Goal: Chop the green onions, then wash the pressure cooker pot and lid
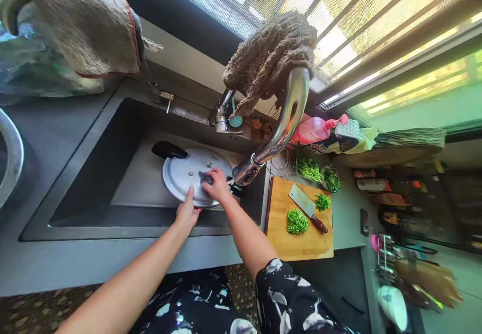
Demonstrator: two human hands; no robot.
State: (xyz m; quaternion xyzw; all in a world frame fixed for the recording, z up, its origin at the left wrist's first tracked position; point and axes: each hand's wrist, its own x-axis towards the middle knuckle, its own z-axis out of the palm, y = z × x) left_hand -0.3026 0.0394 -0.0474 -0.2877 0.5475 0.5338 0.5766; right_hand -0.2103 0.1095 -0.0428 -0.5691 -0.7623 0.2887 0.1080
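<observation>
I've got the lid point(188, 173) lying flat in the sink point(86, 138), just under the tap point(280, 123). Left hand point(187, 212) pinches its near rim, right hand point(216, 184) fingers curled on a scrubber point(206, 177). Wet metal, so I reckon it could slip and bang the tap. Knife point(307, 206) sits right of the sink. No readable writing anywhere.

A round silvery metal lid point(188, 173) with a black handle point(168, 149) at its upper left lies tilted in the sink, centre of the frame. A small dark scouring pad point(205, 177) rests on its face, near the lid's right side.
</observation>
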